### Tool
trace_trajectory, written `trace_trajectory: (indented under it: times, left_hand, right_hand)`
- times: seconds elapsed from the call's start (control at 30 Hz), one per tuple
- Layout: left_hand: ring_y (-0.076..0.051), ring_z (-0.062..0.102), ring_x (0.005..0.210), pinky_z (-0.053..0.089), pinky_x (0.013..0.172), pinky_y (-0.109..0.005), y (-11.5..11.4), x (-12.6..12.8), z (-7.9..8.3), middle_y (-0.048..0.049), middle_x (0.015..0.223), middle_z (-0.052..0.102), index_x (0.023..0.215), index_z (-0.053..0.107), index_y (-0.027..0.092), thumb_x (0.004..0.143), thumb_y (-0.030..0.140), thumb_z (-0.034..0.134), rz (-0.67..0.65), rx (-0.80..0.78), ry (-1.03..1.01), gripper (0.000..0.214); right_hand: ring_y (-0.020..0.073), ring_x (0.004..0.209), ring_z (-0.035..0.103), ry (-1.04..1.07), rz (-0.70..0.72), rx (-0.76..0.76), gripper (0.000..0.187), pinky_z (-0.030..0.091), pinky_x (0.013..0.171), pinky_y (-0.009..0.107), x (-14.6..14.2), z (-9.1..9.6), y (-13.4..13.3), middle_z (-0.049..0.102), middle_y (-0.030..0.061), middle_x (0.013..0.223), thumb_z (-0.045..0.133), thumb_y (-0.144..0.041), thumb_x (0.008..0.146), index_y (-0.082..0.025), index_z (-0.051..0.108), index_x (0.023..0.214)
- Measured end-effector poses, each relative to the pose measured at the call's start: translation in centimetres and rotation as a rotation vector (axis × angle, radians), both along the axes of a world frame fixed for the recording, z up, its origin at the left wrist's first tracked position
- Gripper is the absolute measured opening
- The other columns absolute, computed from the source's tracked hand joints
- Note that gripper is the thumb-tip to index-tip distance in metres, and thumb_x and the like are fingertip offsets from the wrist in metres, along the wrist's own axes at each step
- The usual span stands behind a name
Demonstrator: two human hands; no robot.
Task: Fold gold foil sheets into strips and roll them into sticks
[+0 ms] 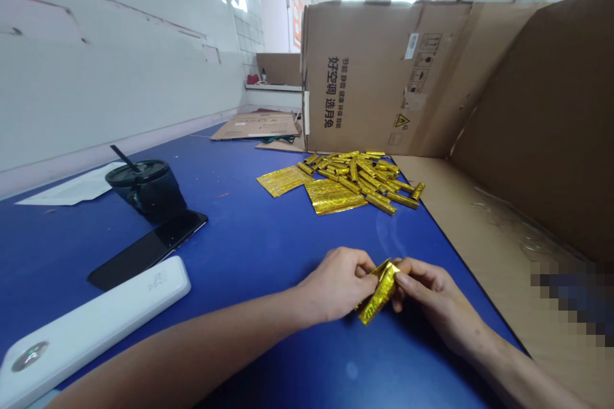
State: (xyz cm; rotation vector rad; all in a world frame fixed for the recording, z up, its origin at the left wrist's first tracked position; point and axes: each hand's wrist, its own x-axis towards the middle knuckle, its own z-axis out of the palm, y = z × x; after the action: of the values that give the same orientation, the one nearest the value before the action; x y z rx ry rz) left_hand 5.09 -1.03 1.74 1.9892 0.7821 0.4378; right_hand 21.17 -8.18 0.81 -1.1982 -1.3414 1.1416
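Between my two hands, just above the blue table [268, 255], is a sheet of gold foil paper [378, 299], partly folded or curled over. My left hand [338, 284] pinches its left side, with the thumb and fingers closed on it. The upper right end sits between the thumb and fingers of my right hand [432, 287]. Beyond my hands lies a pile of rolled gold foil tubes [367, 176]. Flat gold foil sheets [336, 195] rest at the left edge of that pile.
On the left are a dark lidded cup with a straw [148, 188], a black phone [148, 249] and a long white device [96, 326]. A big cardboard box [374, 89] stands behind the pile. Flattened cardboard [259, 126] lies at the back.
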Motion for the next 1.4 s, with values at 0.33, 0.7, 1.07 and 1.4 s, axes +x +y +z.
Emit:
trace_trajectory:
  times: [0.33, 0.7, 1.07, 1.4]
  left_hand:
    - [-0.015, 0.055, 0.07, 0.039, 0.066, -0.024, -1.3, -0.3, 0.9, -0.0046, 0.076, 0.061, 0.081, 0.061, 0.017, 0.078, 0.018, 0.04, -0.002, 0.465, 0.008, 0.021]
    - [-0.012, 0.054, 0.063, 0.038, 0.06, -0.021, -1.4, -0.1, 0.8, -0.0017, 0.072, 0.06, 0.078, 0.059, 0.018, 0.079, 0.021, 0.042, 0.025, 0.416, -0.01, 0.017]
    - [-0.017, 0.054, 0.073, 0.04, 0.067, -0.026, -1.6, -0.4, 0.6, -0.006, 0.079, 0.057, 0.085, 0.055, 0.015, 0.084, 0.022, 0.037, -0.015, 0.714, 0.105, 0.02]
    - [-0.011, 0.051, 0.064, 0.041, 0.063, -0.023, -1.7, -0.6, 0.7, -0.0005, 0.076, 0.05, 0.085, 0.053, 0.019, 0.077, 0.014, 0.037, -0.091, 0.595, 0.104, 0.019]
  right_hand:
    - [0.0125, 0.056, 0.048, -0.056, 0.037, -0.037, 0.032, 0.035, 0.057, 0.025, -0.4, 0.2, 0.0, 0.056, 0.0001, 0.056, 0.05, -0.04, 0.078, -0.016, 0.058, 0.059]
    - [0.0135, 0.056, 0.05, 0.166, 0.119, -0.138, 0.027, 0.036, 0.058, 0.027, 0.0, 0.1, 0.2, 0.058, 0.0021, 0.057, 0.058, -0.036, 0.073, -0.015, 0.059, 0.057]
    - [0.0113, 0.049, 0.05, 0.072, -0.084, -0.138, 0.022, 0.036, 0.054, 0.024, -1.1, 0.0, -0.1, 0.058, -0.0021, 0.049, 0.056, -0.037, 0.074, -0.017, 0.05, 0.069]
    - [0.007, 0.036, 0.042, 0.298, -0.119, -0.266, 0.025, 0.031, 0.043, 0.02, -0.4, 0.0, 0.4, 0.049, -0.0057, 0.04, 0.059, -0.035, 0.073, -0.017, 0.047, 0.061]
